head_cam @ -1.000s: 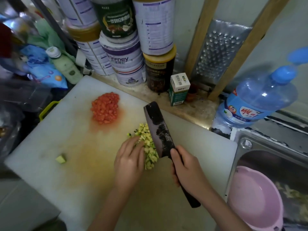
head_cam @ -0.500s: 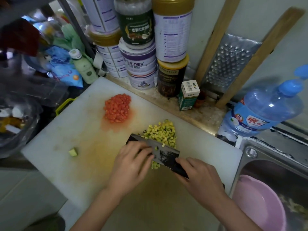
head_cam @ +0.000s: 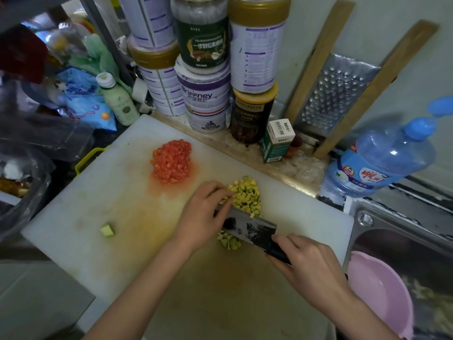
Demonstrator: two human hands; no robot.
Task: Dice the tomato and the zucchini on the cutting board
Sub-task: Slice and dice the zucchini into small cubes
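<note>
Zucchini dice (head_cam: 246, 197): 1 yellow-green pile on the cutting board (head_cam: 98, 197), right of centre, touching the far side of the cleaver (head_cam: 250, 227). A smaller cluster (head_cam: 229, 241) lies on the blade's near side. 1 uncut chunk (head_cam: 107, 229) sits well apart, near the board's left edge.
Tomato dice (head_cam: 172, 160): 1 red heap farther back and left, on an orange juice stain.
Cleaver: lies crosswise over the board.
Right hand (head_cam: 308, 263): clenched round the dark handle.
Left hand (head_cam: 203, 217): fingers bent over the blade's far end, tips among the dice; cannot tell whether it pinches anything.
Surroundings: stacked tins (head_cam: 206, 104), a small box (head_cam: 278, 141) and a grater (head_cam: 335, 94) behind the board; water bottle (head_cam: 382, 158) at right; pink bowl (head_cam: 382, 290) in the sink.
</note>
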